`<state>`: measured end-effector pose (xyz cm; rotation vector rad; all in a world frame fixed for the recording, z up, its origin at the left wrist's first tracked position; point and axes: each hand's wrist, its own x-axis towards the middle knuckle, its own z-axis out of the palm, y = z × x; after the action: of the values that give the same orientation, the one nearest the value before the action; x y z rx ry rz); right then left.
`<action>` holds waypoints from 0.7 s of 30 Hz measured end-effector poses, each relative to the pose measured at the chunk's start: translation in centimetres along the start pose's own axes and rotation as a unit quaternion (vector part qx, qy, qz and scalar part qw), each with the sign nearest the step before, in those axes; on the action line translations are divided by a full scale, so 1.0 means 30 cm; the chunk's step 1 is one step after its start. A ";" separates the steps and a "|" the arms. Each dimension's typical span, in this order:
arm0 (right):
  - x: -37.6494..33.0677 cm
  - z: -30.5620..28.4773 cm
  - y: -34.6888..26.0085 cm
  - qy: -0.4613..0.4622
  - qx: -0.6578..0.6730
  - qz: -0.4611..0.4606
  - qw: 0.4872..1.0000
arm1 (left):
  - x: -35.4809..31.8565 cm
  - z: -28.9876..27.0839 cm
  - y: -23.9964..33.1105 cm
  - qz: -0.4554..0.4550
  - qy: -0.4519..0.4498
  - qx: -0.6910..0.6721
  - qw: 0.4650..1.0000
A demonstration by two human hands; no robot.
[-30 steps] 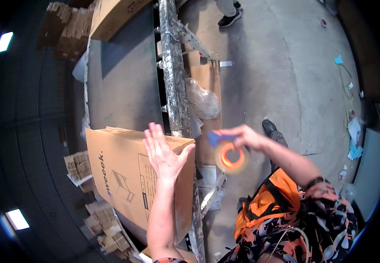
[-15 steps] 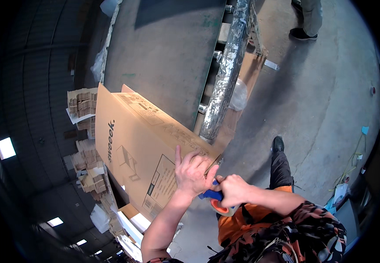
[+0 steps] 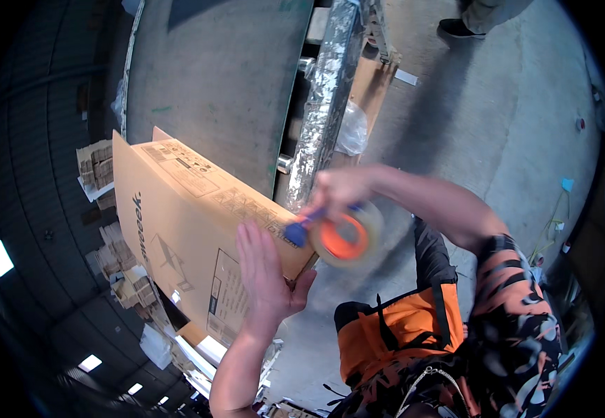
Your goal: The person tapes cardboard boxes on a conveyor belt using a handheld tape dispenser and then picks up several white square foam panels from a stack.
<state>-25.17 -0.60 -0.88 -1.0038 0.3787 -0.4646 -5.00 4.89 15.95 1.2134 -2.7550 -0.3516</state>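
A large brown cardboard box [image 3: 177, 230] with printed sides lies at an angle across the near end of the conveyor. My left hand [image 3: 264, 272] rests flat against its side near the close corner, fingers stretched and thumb apart. In my right hand [image 3: 330, 198], blurred by motion, is a tape dispenser [image 3: 344, 240] with a blue frame and a roll of clear tape on an orange core. Its blue head touches or nearly touches the box's upper edge at the near corner; I cannot tell which.
A dark conveyor belt [image 3: 212, 83] with a worn metal side rail [image 3: 323, 97] runs away from me. Stacks of folded cardboard [image 3: 97, 167] stand at the left. A plastic bag [image 3: 353, 131] lies beside the rail. Another person's shoe [image 3: 459, 29] shows on the floor at the far right.
My right hand has lifted the tape dispenser up and left to the box's near corner. My left hand has moved off the dispenser area and flattened on the box side. The view has shifted right.
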 end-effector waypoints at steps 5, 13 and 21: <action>-0.209 0.474 0.136 0.075 -0.215 -0.024 0.973 | 0.019 -0.051 0.048 0.005 -0.114 0.100 0.988; -0.118 0.754 0.090 -0.072 -0.420 0.070 0.902 | -0.161 0.026 0.021 0.013 -0.025 0.273 0.962; -0.356 0.559 -0.049 0.205 0.047 -0.113 0.971 | -0.655 0.097 -0.073 -0.268 0.202 0.320 0.886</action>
<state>-25.95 16.38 9.55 -0.8585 0.6083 -0.8960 9.24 18.44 12.42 1.9163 -2.1703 0.7608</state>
